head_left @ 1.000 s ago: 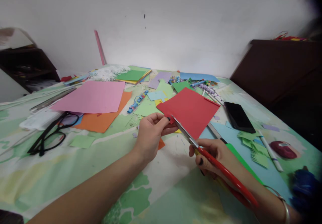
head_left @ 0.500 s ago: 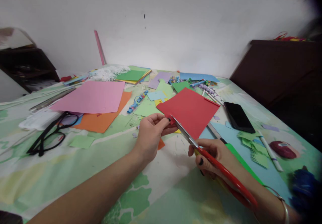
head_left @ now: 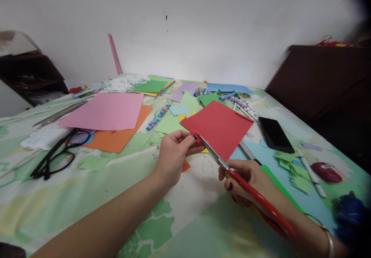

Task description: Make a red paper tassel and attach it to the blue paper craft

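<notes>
Between its thumb and fingers my left hand [head_left: 175, 153] pinches the near left corner of a red sheet of paper [head_left: 218, 124]. My right hand [head_left: 243, 180] is wrapped round the red handles of a pair of scissors [head_left: 257, 196]. The blades point away to the left and lie at the paper's near edge, close beside my left fingertips. A narrow folded or rolled strip runs along the sheet's right edge. Part of the lower handle is hidden behind my right hand.
Left lie a pink sheet [head_left: 107, 111], an orange sheet [head_left: 121, 136] and black eyeglasses [head_left: 60, 153]. Right are a phone [head_left: 275, 134], green fringed scraps [head_left: 295, 171], a white stick [head_left: 311, 175] and a green-handled cutter [head_left: 281, 190]. White yarn [head_left: 126, 83] lies at the back.
The scissors' handles and my right fingers have shifted very slightly. My left hand and the red sheet stay nearly where they were.
</notes>
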Available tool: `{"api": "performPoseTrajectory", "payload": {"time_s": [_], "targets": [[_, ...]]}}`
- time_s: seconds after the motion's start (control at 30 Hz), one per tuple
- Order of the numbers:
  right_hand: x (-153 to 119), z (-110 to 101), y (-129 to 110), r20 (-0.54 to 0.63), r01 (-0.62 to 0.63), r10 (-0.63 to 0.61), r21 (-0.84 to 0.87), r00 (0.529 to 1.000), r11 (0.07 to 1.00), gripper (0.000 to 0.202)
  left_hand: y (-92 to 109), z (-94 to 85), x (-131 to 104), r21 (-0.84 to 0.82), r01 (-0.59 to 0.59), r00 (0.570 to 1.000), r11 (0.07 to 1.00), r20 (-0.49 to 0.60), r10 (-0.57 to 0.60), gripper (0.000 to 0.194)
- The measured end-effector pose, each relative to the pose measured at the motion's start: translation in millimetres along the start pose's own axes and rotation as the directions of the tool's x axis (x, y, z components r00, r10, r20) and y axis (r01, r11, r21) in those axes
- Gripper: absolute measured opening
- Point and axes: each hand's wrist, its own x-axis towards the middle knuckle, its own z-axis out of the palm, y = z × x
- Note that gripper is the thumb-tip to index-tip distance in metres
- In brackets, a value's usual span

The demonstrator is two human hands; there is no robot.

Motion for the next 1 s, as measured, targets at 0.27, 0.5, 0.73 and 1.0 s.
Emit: {"api": "performPoseTrajectory", "payload": {"time_s": [0.27,0.5,0.73,1.0], "targets": [[-0.7,0.6,-2.8,0.025,0.041,-0.041,-0.009,0.999,0.999,0.052,0.8,1.3,-0.1,0.003,0.001,1.000,1.000,-0.005,-0.001,0.013],[-2.7,-1.2,-2.0,0.063,0.093,-0.091,-0.026,0.994,0.995,0.059,1.5,2.2,-0.3,-0.007,-0.004,1.000,1.000,-0.015,0.004,0.010],[-2.8,-1.2,-3.1,0.062,0.084,-0.082,-0.032,0.995,0.996,0.055,1.0,2.2,-0.3,-0.005,-0.015,1.000,1.000,0.002,0.015,0.011],[-1.4,0.0,-3.7,0.066,0.075,-0.075,0.015,0.995,0.997,0.050,0.1,0.2,-0.1,-0.003,-0.012,1.000,1.000,0.003,0.012,0.010]]}}
